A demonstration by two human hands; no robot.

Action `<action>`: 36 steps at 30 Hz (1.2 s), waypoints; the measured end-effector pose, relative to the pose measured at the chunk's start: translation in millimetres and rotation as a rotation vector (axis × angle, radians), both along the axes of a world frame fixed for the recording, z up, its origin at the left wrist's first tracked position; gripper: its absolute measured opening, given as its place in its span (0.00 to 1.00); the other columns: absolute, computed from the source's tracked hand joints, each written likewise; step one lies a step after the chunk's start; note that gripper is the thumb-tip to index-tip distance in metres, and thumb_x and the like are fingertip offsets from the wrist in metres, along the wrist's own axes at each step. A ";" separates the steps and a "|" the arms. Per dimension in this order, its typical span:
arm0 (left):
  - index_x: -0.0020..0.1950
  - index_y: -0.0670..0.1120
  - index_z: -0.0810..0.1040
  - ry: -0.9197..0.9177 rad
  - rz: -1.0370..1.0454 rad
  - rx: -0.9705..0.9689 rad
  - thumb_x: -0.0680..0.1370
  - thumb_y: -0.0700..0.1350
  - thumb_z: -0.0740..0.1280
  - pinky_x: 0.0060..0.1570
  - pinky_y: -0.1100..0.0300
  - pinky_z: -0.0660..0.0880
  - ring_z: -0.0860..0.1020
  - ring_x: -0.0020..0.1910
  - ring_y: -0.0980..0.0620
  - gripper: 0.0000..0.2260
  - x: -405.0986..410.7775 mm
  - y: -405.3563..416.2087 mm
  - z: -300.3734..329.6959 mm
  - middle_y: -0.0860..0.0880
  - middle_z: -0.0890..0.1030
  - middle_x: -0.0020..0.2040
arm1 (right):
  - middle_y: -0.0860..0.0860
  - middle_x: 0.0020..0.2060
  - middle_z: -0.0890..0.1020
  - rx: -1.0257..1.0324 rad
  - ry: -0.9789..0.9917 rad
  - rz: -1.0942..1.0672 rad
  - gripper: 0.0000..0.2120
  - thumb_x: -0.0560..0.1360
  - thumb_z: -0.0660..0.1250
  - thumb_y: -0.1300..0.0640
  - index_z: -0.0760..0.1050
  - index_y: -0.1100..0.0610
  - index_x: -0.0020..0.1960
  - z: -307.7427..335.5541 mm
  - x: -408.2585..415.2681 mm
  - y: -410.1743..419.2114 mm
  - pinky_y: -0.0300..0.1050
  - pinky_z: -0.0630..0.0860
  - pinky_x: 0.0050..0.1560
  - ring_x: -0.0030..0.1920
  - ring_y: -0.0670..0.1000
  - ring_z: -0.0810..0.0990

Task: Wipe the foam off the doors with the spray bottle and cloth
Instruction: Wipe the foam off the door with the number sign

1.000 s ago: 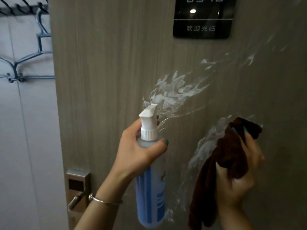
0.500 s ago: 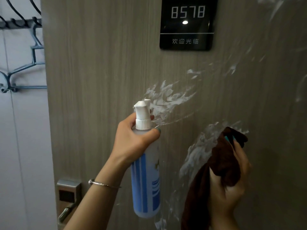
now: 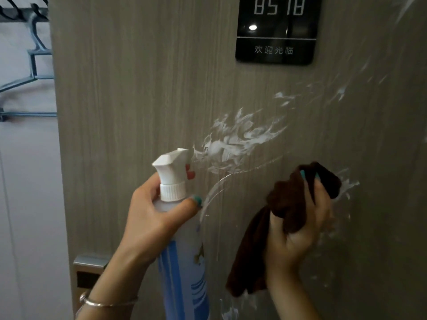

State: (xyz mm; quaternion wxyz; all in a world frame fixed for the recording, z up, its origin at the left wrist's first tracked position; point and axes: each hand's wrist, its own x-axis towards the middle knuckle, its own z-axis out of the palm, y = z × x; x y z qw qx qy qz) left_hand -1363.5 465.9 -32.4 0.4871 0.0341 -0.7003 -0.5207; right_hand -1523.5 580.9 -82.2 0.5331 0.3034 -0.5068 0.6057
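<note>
Mostly grey woodgrain door (image 3: 143, 112), foam (image 3: 233, 144) smears, black number plaque (image 3: 276, 31)

- L hand (image 3: 150, 218): teal polish on thumbnail, a bit chipped; thin silver bangle (image 3: 106, 302) round wrist; forearm bare, no sleeve.
- R hand (image 3: 298, 234): teal polish on two fingertips; wrist and forearm bare, no jewellery or sleeve.

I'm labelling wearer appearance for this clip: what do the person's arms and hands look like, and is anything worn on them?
Both forearms are bare, with no sleeves or gloves in view. The left hand has a thin silver bangle at its wrist. Fingernails on both it and the right hand are painted teal. No watch or ring shows.
</note>
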 end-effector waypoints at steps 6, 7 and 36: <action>0.49 0.53 0.84 -0.004 -0.082 0.050 0.55 0.54 0.72 0.41 0.58 0.81 0.84 0.43 0.48 0.23 24.0 -54.3 -17.3 0.48 0.86 0.45 | 0.58 0.74 0.66 0.260 -0.139 -0.394 0.27 0.81 0.52 0.37 0.65 0.50 0.75 -11.0 4.6 -106.4 0.71 0.56 0.71 0.75 0.64 0.61; 0.49 0.55 0.84 -0.017 -0.091 0.040 0.55 0.54 0.72 0.39 0.58 0.80 0.84 0.41 0.49 0.23 27.4 -65.2 -20.0 0.46 0.86 0.43 | 0.58 0.75 0.65 0.331 -0.215 -0.477 0.29 0.80 0.51 0.34 0.64 0.48 0.75 -18.5 6.0 -119.5 0.74 0.51 0.71 0.75 0.65 0.60; 0.53 0.56 0.83 0.044 -0.275 -0.010 0.55 0.53 0.72 0.40 0.61 0.79 0.84 0.43 0.52 0.25 5.2 -118.5 -20.4 0.51 0.86 0.47 | 0.52 0.79 0.57 0.434 -0.052 -0.655 0.33 0.77 0.53 0.35 0.58 0.46 0.79 111.3 -6.2 -125.8 0.68 0.46 0.74 0.79 0.59 0.52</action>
